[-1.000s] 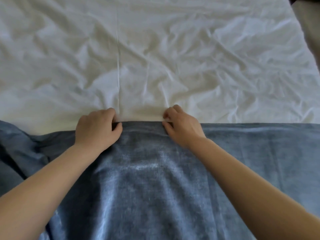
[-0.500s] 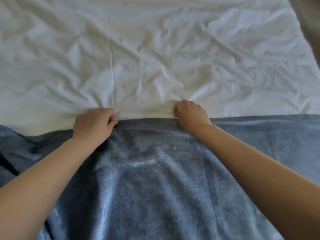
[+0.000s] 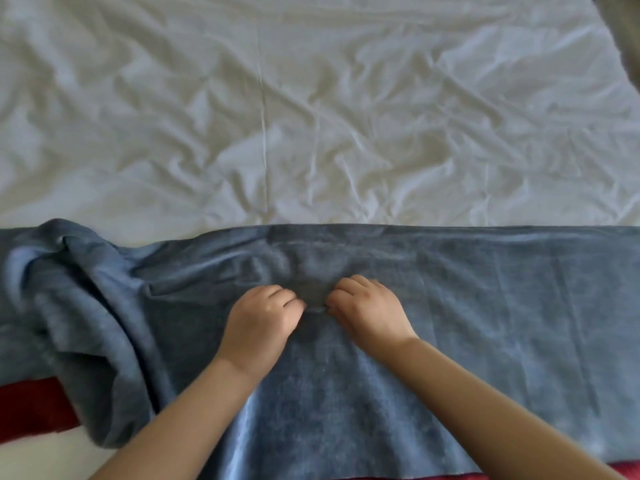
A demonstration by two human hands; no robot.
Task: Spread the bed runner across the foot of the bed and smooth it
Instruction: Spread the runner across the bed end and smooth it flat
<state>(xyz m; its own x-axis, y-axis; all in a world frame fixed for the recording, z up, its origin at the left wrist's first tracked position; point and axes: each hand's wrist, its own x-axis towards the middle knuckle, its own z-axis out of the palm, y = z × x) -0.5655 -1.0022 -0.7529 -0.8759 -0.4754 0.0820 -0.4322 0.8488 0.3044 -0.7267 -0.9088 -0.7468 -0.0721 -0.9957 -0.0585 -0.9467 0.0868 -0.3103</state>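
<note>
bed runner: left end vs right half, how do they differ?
On the bed runner, the left end is bunched in deep folds; the right half lies flat. The left end's far edge humps and curls; the right half's runs straight along the white sheet. Both are the same blue fabric.

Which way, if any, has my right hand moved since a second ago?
Yes: the right hand pulled back toward you, away from the white sheet, further onto the runner.
</note>
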